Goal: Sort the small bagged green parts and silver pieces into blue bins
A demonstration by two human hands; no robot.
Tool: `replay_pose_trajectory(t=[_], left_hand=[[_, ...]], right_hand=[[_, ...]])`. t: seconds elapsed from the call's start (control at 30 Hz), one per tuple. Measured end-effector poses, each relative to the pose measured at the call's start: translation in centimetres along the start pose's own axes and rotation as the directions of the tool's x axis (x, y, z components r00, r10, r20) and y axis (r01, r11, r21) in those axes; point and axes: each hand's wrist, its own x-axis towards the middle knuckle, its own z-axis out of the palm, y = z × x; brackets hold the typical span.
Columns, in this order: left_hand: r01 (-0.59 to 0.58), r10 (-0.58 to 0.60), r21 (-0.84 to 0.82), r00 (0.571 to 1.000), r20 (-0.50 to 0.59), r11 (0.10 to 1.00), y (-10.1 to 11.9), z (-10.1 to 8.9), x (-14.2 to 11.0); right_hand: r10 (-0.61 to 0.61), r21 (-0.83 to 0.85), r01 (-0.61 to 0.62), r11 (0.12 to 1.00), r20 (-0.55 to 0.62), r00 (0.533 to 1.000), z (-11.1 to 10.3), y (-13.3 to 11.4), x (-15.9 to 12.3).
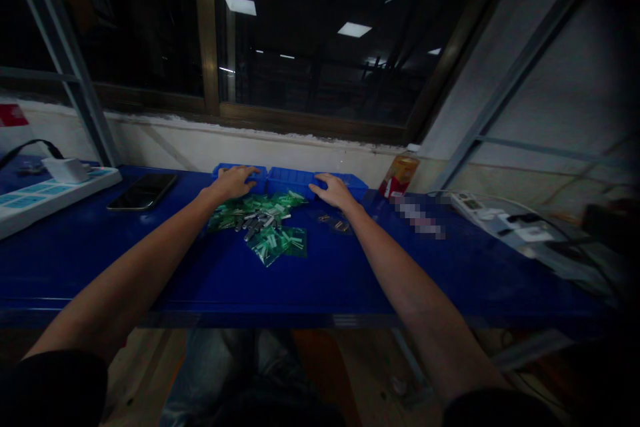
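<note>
My left hand (236, 182) is at the left blue bin (261, 177), fingers apart, with nothing visible in it. At the right blue bin (356, 185) is my right hand (331, 189), its thumb and fingers spread. Whether either hand touches a bin wall I cannot tell. A middle blue bin (290, 177) stands between them. In front of the bins lies a heap of small green plastic bags (270, 245) with thin pale pieces inside. Several grey cylindrical parts (255, 223) rest on the heap. Small clear bags with brass-coloured pieces (341, 225) lie near my right wrist.
On the blue table (310, 287), a phone (143, 191) and a white power strip (55, 197) lie at left. A bottle with a red label (399, 177) stands at right, before another power strip (493, 217) with cables. A window is behind the table.
</note>
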Motion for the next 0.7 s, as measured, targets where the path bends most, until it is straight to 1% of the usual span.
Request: replay_pose_trajectory(t=[0.1,0.17,0.2,0.3,0.4,0.53,0.7], left_hand=[[-0.123,0.123,-0.018,0.992,-0.014,0.992,0.3,0.4,1.6],[-0.193,0.194,-0.030,0.981,0.030,0.981,0.8,0.7,2.7],[-0.208,0.209,-0.028,0.976,0.057,0.978,1.0,0.8,3.1],[-0.195,0.194,0.009,0.976,0.100,0.981,1.5,1.0,3.6],[-0.192,0.189,0.026,0.978,0.084,0.981,1.6,0.9,3.2],[-0.202,0.201,0.004,0.977,0.071,0.979,1.5,0.7,2.3],[-0.160,0.160,0.007,0.985,0.060,0.987,1.7,0.7,1.6]], right_hand=[[-0.022,-0.035,0.023,0.999,0.022,1.000,0.1,0.3,-0.1],[-0.013,-0.050,0.015,0.999,0.043,0.999,0.1,0.4,0.0],[-0.006,-0.048,0.008,0.999,0.050,0.999,0.0,0.4,0.0],[0.004,-0.033,-0.002,0.999,0.063,0.998,-0.2,0.3,0.1],[0.021,-0.012,-0.020,1.000,0.075,0.997,-0.6,-0.1,0.1],[0.057,0.027,-0.061,0.998,0.107,0.993,-1.3,-0.8,-0.2],[0.046,0.038,-0.052,0.998,0.153,0.987,-1.9,-1.2,-0.7]])
